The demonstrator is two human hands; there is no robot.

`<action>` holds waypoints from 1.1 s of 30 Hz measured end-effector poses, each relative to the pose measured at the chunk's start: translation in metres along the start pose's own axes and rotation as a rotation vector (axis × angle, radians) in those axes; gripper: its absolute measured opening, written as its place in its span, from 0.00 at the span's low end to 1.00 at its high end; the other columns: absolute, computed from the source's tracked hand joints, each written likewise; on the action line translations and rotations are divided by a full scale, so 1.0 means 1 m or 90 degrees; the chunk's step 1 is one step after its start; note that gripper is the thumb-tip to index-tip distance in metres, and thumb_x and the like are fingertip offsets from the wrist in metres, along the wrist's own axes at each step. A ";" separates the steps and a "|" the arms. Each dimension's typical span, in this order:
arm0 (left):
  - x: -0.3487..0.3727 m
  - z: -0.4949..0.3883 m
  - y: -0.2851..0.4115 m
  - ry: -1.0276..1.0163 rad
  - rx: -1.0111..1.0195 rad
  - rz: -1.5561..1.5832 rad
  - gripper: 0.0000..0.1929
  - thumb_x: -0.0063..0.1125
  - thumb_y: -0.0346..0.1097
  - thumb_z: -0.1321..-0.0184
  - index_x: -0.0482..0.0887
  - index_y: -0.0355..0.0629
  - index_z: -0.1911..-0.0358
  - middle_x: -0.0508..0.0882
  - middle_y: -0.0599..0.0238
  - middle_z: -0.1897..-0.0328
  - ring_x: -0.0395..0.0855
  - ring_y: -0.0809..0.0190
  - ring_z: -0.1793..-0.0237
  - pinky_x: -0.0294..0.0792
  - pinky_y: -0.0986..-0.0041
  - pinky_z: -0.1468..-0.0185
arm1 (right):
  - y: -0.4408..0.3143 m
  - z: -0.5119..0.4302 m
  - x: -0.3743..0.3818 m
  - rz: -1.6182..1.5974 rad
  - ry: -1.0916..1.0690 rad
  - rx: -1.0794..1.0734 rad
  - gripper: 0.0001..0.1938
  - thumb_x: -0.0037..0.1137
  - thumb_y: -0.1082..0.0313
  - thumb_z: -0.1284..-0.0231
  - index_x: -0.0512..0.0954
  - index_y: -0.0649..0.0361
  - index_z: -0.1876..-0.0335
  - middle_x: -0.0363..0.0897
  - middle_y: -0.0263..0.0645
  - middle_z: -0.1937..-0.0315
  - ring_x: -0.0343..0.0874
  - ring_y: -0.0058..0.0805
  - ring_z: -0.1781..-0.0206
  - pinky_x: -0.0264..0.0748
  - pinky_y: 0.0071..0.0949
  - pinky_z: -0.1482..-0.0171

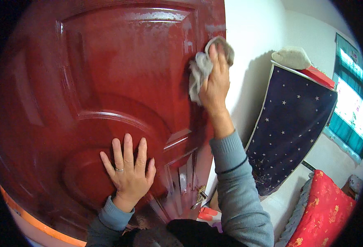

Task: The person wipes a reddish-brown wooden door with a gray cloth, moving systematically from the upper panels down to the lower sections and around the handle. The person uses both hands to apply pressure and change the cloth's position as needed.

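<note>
A dark red panelled door (122, 68) fills the left and middle of the view. My right hand (217, 81) presses a grey cloth (198, 72) against the door's upper right edge; part of the cloth bunches around the fingertips. Lower down, my left hand (130, 173) lies flat on the door with its fingers spread, a ring on one finger and nothing held. Whitish, streaky patches show near the top of the raised panel and along its right side. A metal door handle (201, 196) sits low at the door's right edge.
Right of the door stands a white wall (249, 27). A tall piece covered in dark star-patterned cloth (286, 123) bears a pale bundle (292, 57) and a red item (317, 76). Farther right are a window with teal curtains (345, 131) and red patterned bedding (325, 210).
</note>
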State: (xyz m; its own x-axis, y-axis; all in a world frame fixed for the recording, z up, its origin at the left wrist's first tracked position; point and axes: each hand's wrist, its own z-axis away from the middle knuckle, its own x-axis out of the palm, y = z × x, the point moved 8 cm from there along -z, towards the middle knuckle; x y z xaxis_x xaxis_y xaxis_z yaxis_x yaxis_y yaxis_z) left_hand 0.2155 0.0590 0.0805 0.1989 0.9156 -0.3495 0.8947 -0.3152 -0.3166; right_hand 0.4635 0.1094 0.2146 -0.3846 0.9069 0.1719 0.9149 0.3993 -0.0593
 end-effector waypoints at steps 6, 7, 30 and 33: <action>0.004 0.001 0.000 0.011 0.000 0.010 0.32 0.58 0.50 0.41 0.73 0.54 0.32 0.64 0.54 0.24 0.55 0.42 0.24 0.41 0.35 0.26 | -0.036 0.068 -0.007 0.004 -0.065 -0.091 0.32 0.64 0.59 0.45 0.73 0.61 0.34 0.69 0.58 0.34 0.68 0.57 0.31 0.64 0.49 0.33; 0.003 0.001 0.001 0.013 0.010 0.014 0.33 0.59 0.49 0.42 0.72 0.51 0.32 0.62 0.51 0.23 0.53 0.39 0.23 0.40 0.34 0.26 | -0.025 0.054 -0.001 0.060 -0.027 -0.092 0.32 0.63 0.60 0.45 0.71 0.61 0.32 0.70 0.59 0.36 0.70 0.58 0.33 0.65 0.49 0.34; -0.119 -0.201 -0.116 0.282 0.113 -0.199 0.29 0.58 0.50 0.37 0.72 0.52 0.32 0.68 0.60 0.26 0.60 0.52 0.25 0.48 0.49 0.24 | 0.019 -0.183 0.039 0.096 0.059 -0.062 0.28 0.51 0.70 0.37 0.63 0.60 0.30 0.65 0.54 0.32 0.68 0.54 0.33 0.67 0.44 0.33; -0.115 -0.201 -0.112 0.296 0.115 -0.187 0.29 0.57 0.51 0.36 0.72 0.52 0.32 0.68 0.61 0.26 0.59 0.52 0.24 0.48 0.49 0.24 | -0.042 -0.240 0.053 0.058 0.040 -0.168 0.25 0.59 0.56 0.38 0.72 0.53 0.36 0.72 0.44 0.38 0.72 0.46 0.36 0.71 0.40 0.36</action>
State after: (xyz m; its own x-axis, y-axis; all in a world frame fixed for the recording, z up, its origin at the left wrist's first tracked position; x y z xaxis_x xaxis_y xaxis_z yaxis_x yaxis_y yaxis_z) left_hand 0.1727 0.0396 0.3335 0.1444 0.9717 0.1871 0.8649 -0.0321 -0.5010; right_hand 0.4338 0.1079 0.4618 -0.2979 0.9241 0.2395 0.9489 0.2595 0.1794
